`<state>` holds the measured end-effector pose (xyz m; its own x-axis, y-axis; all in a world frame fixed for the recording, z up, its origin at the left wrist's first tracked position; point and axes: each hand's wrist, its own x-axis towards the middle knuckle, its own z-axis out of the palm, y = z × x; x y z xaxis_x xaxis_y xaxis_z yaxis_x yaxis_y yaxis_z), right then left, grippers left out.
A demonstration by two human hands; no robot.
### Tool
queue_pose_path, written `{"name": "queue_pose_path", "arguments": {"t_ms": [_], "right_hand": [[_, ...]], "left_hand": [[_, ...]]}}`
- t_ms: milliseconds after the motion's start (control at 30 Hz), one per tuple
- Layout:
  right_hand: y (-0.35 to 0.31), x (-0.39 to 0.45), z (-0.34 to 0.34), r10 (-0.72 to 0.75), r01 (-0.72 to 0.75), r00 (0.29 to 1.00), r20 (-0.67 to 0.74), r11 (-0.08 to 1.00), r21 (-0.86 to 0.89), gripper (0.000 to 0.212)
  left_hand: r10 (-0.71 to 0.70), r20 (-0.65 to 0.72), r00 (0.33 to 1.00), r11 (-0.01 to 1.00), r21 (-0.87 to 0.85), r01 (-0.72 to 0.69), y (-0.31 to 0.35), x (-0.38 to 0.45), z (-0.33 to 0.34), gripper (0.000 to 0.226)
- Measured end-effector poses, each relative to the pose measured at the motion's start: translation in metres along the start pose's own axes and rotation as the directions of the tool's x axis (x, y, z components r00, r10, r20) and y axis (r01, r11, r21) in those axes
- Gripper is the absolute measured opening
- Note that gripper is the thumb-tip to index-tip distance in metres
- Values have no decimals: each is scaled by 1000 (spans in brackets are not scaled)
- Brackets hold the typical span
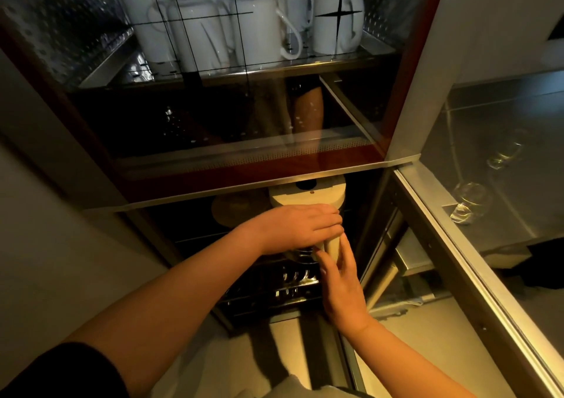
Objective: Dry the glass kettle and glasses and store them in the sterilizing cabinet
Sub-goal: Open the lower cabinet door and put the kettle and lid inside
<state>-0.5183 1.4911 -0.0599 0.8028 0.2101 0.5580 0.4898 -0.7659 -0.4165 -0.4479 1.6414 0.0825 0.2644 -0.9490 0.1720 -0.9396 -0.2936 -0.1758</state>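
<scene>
Head view: the glass kettle (308,211) stands in the lower compartment of the sterilizing cabinet (213,165), just under the closed upper door, its pale lid (306,194) topmost. The left hand (300,229) lies over the kettle's near side with fingers curled round what looks like the cream handle (331,246). The right hand (341,278) comes up from below, its straight fingertips (320,255) touching the handle's lower end, not wrapped round it.

The risks, as I judge them: the lid sits close beneath the door's lower edge, so lifting the kettle while sliding it in could knock lid against frame. The wire rack (287,278) beneath could let the base settle crooked and tip it. Letting go before the base sits flat would drop glass on metal (the dim light hides the base, so I cannot tell whether it is down yet).

The kettle's long axis runs upright, lid up, and the handle points out toward the person. White mugs (259,22) fill the upper shelf; glasses (470,199) wait on the steel counter to the right.
</scene>
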Motion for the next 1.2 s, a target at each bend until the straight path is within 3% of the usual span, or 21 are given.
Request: {"name": "queue_pose_path", "arguments": {"t_ms": [67,133,333,667,867,1100,1200], "right_hand": [[12,-8,6,-165,158,985,-53,979,-129,81],[17,-3,6,-207,205,978,-1,967,-152,91],[21,17,3,-325,343,939,112,896,-280,81],[18,30,8,-370,361,929,-6,911,-200,62],[18,38,16,-329,331,943,42,922,-202,53],[21,48,21,-343,347,938,53,919,-190,52],[19,51,21,-312,322,947,79,926,-196,72]], "left_hand": [[-3,-2,1000,1000,0,3,-2,2,-4,54],[-14,13,1000,1000,2,14,-5,4,-6,54],[-34,85,996,999,-18,36,-13,4,-2,52],[-199,1,980,980,19,199,-1,-5,13,60],[-510,53,859,855,-84,513,32,-27,38,90],[-594,152,790,734,-300,610,42,-19,42,71],[-609,166,776,703,-341,624,43,-12,39,68]]}}
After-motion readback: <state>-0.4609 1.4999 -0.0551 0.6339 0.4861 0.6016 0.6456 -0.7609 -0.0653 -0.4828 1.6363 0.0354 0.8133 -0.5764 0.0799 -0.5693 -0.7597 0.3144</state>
